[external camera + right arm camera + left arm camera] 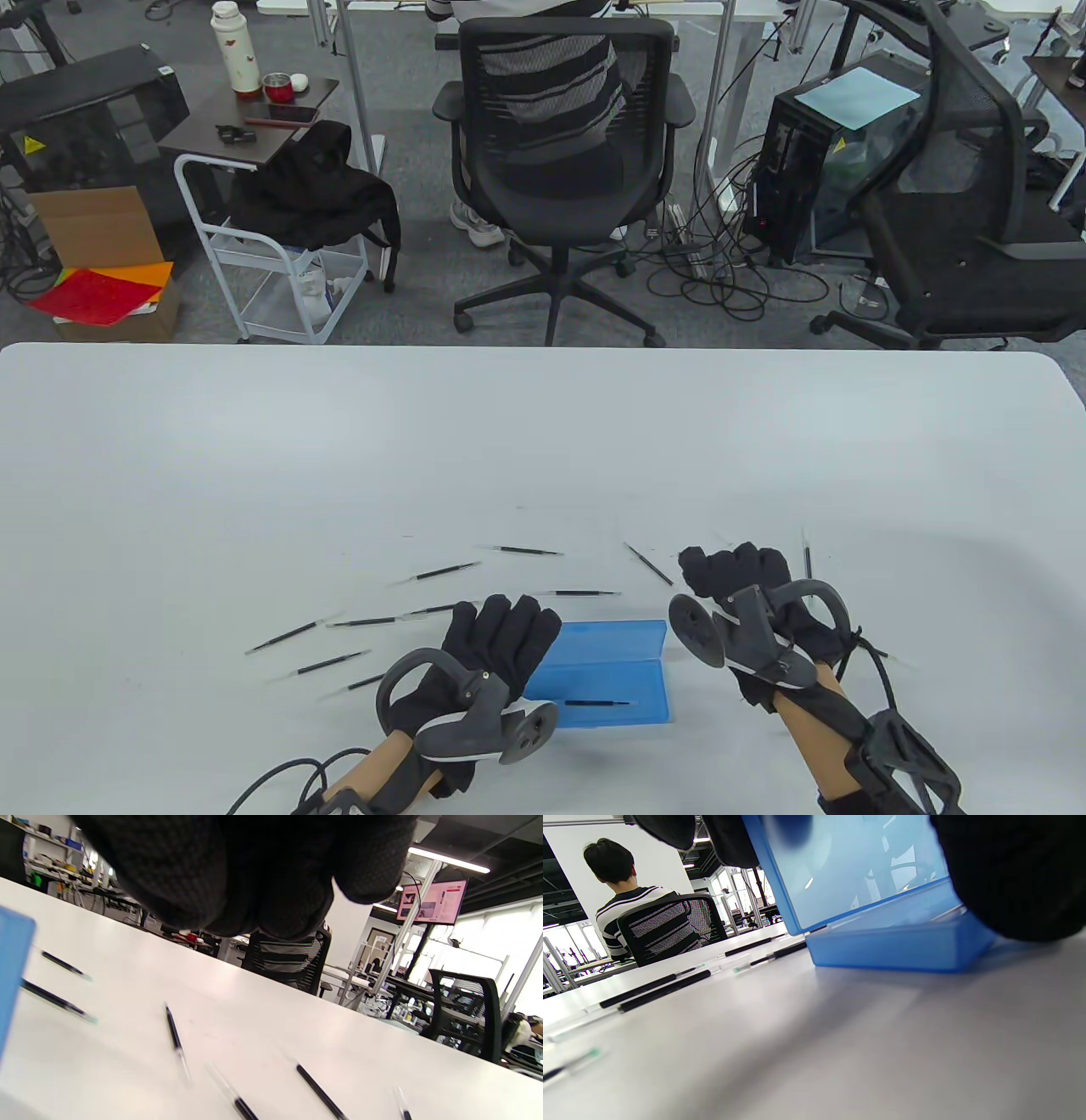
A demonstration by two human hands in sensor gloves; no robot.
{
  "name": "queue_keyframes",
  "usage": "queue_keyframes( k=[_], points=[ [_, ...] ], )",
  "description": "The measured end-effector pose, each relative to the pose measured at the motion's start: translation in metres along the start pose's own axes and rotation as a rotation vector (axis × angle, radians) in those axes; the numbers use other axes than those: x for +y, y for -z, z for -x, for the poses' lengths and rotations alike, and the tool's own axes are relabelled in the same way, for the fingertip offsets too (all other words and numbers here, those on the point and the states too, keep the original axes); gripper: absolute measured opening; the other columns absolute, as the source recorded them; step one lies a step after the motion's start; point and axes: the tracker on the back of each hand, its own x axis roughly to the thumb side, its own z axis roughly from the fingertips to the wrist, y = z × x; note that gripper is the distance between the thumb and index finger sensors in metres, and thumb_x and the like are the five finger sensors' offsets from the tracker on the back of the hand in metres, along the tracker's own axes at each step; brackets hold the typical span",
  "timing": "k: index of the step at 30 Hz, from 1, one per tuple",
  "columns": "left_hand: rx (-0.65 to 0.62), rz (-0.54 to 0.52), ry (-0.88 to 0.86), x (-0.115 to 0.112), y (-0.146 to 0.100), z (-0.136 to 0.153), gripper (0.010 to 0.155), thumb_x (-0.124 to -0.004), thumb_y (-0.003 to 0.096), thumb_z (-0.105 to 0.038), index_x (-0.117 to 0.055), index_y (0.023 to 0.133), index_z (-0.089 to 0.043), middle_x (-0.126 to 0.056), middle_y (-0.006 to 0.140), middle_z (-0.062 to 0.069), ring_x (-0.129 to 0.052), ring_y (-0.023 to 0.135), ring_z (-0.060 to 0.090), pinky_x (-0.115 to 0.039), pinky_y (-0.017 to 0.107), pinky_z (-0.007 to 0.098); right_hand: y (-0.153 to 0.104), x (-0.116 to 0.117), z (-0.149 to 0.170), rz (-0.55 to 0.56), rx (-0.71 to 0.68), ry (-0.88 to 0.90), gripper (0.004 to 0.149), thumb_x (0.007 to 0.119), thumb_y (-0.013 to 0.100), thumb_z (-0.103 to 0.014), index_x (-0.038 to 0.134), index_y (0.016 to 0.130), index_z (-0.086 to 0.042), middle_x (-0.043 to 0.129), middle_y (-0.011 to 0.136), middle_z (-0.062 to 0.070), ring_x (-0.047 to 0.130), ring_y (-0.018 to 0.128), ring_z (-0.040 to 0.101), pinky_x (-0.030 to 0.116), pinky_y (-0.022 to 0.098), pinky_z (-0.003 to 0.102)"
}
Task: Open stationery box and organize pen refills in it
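The blue stationery box (607, 679) lies open near the table's front edge, with one pen refill (596, 703) in its base. My left hand (502, 630) rests with fairly straight fingers over the left end of the lid (848, 870); my thumb (1014, 874) hangs by the base (895, 950). My right hand (735, 570) hovers right of the box, its fingers (254, 870) curled, with nothing seen in them. Several loose refills lie around: one (649, 563) just left of the right hand, one (807, 556) to its right, others (447, 570) left of the box.
More refills (284, 637) lie scattered at the front left, and several (320, 1090) lie below the right hand. An office chair (560, 153) with a seated person stands beyond the table's far edge. The white table (543, 441) stretches far back.
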Motion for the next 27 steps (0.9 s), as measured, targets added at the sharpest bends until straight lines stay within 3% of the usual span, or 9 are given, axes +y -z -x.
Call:
queue_keyframes(
  k=[10, 16, 27],
  points=[
    [-0.001, 0.000, -0.001, 0.000, 0.000, 0.000, 0.125, -0.079, 0.0320, -0.069, -0.006, 0.116, -0.011, -0.021, 0.126, 0.020, -0.045, 0.114, 0.050, -0.046, 0.079, 0.069, 0.016, 0.070, 0.021, -0.239, 0.084, -0.066, 0.067, 0.093, 0.039, -0.032, 0.073, 0.101, -0.022, 0.101, 0.080, 0.000, 0.098, 0.076, 0.028, 0.076, 0.068, 0.056],
    [-0.003, -0.001, -0.004, 0.000, 0.000, 0.000, 0.125, -0.079, 0.0320, -0.069, -0.006, 0.116, -0.011, -0.021, 0.126, 0.020, -0.045, 0.114, 0.050, -0.046, 0.079, 0.069, 0.016, 0.084, 0.027, -0.279, 0.108, -0.064, 0.068, 0.093, 0.039, -0.033, 0.072, 0.102, -0.022, 0.100, 0.082, 0.000, 0.096, 0.078, 0.029, 0.074, 0.069, 0.056],
    [-0.001, -0.003, -0.002, -0.001, 0.000, 0.000, 0.125, -0.079, 0.0321, -0.069, -0.006, 0.116, -0.011, -0.021, 0.126, 0.020, -0.045, 0.114, 0.050, -0.047, 0.079, 0.069, 0.015, 0.089, 0.028, -0.276, 0.116, -0.076, 0.063, 0.093, 0.039, -0.031, 0.075, 0.099, -0.023, 0.102, 0.078, -0.001, 0.098, 0.075, 0.028, 0.076, 0.068, 0.056]
  ],
)
